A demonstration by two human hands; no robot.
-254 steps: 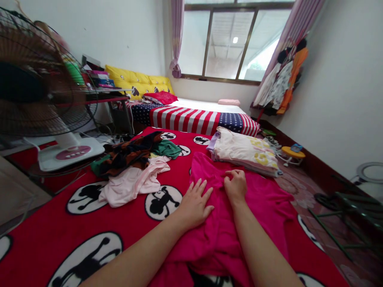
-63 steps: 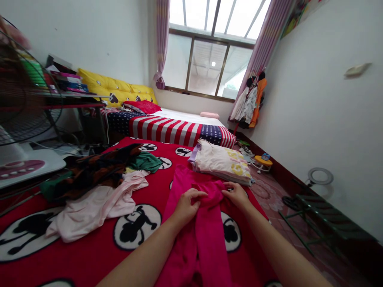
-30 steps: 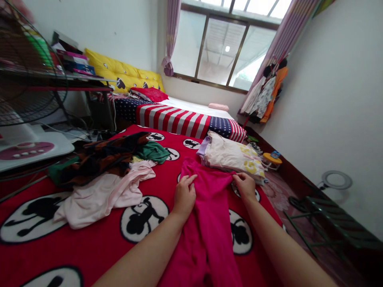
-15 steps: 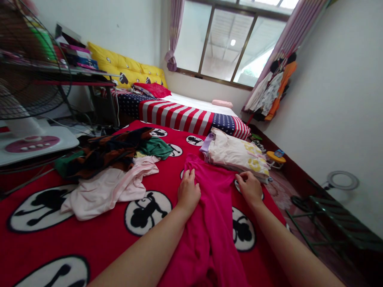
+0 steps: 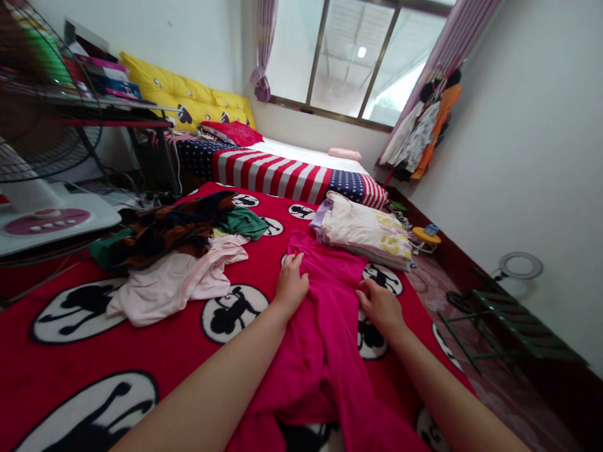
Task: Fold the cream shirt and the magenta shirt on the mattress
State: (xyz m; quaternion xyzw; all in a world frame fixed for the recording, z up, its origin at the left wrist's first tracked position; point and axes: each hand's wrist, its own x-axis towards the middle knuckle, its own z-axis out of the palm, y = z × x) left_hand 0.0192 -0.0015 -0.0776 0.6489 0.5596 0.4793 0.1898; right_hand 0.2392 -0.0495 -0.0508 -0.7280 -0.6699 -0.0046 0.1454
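A pair of bright pink trousers (image 5: 325,301) lies on the red blanket (image 5: 183,370), waist end away from me and legs spread toward me. My left hand (image 5: 292,285) rests on their left edge below the waist, fingers loosely bent and thumb apart. At the opposite edge, my right hand (image 5: 380,306) touches the side of the trousers with slightly curled fingers. Just beyond the waist is a stack of folded clothes (image 5: 362,229), a cream shirt with yellow print on top. Left of my hands lie a crumpled pale pink garment (image 5: 174,279) and a dark brown-and-black garment (image 5: 169,229).
A fan (image 5: 47,210) stands at the left beside a cluttered desk (image 5: 141,113). Behind is a bed with a stars-and-stripes cover (image 5: 282,179). On the right are a green folding chair (image 5: 513,320), a ring light (image 5: 521,266) and a yellow stool (image 5: 426,236).
My right hand has slid from the waist corner down the trousers' side. The trouser legs now spread wider near me. The view has shifted slightly; my left hand stays on the left edge.
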